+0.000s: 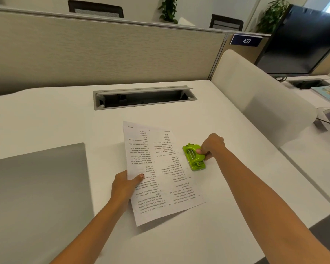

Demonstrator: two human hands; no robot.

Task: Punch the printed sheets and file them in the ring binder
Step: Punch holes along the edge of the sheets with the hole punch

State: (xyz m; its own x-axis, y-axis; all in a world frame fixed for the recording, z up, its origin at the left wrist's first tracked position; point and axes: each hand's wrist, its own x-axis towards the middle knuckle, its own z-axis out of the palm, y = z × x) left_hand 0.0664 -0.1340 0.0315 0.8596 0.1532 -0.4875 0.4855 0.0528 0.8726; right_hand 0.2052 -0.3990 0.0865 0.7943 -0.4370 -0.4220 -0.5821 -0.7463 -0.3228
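A printed sheet (pixel 158 174) with two columns of text lies on the white desk (pixel 46 121), its left side lifted slightly. My left hand (pixel 125 184) pinches its left edge, thumb on top. A lime-green hole punch (pixel 194 156) sits on the sheet's right edge. My right hand (pixel 211 145) grips the punch from the right side. A grey ring binder (pixel 36 197) lies closed and flat at the left of the desk.
An open cable tray (pixel 144 98) is sunk into the desk behind the sheet. A beige partition (pixel 103 50) closes the back. A white divider (pixel 259 100) stands at the right, with a dark monitor (pixel 301 40) beyond it.
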